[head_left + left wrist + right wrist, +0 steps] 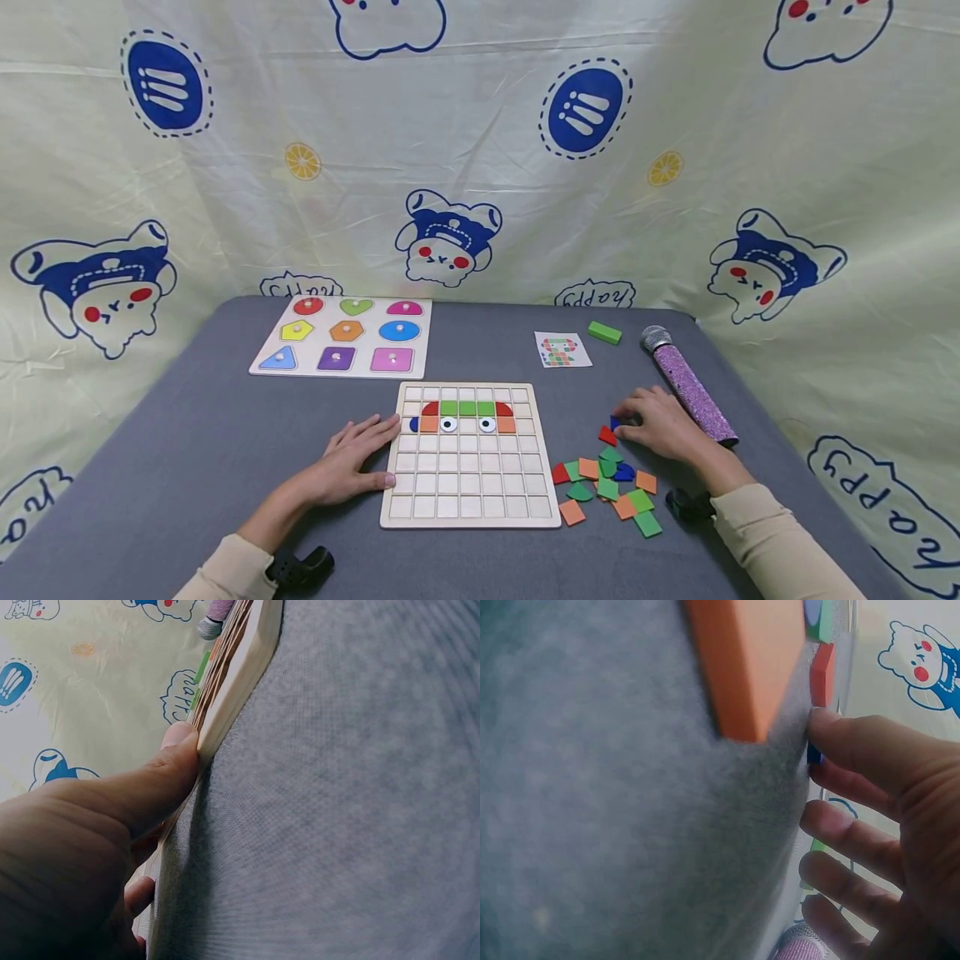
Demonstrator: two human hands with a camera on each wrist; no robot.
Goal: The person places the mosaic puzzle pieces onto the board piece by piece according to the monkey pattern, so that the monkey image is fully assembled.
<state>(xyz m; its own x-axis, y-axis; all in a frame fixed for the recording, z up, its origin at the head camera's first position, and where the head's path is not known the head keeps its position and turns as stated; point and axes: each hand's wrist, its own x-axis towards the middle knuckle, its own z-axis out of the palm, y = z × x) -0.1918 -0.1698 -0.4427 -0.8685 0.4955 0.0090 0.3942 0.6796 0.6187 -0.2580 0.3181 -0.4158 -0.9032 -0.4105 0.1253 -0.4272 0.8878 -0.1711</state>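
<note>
A wooden grid board (472, 483) lies in front of me, with red, green, orange and blue tiles and two eye tiles (448, 425) set in its upper rows. My left hand (348, 462) rests against the board's left edge, fingers extended; the left wrist view shows the thumb (176, 750) touching the rim. To the right of the board, my right hand (660, 425) pinches a small blue tile (814, 754) between thumb and index finger, at the table surface. The fingers hide part of that tile. Beside it lies a red tile (607, 435).
Loose tiles (607, 489) lie in a pile right of the board. Behind are a pattern card (562, 350), a green block (604, 332) and a shape puzzle board (360, 358). A glittery purple microphone (693, 387) lies just beyond my right hand. A printed curtain (480, 167) hangs behind the table.
</note>
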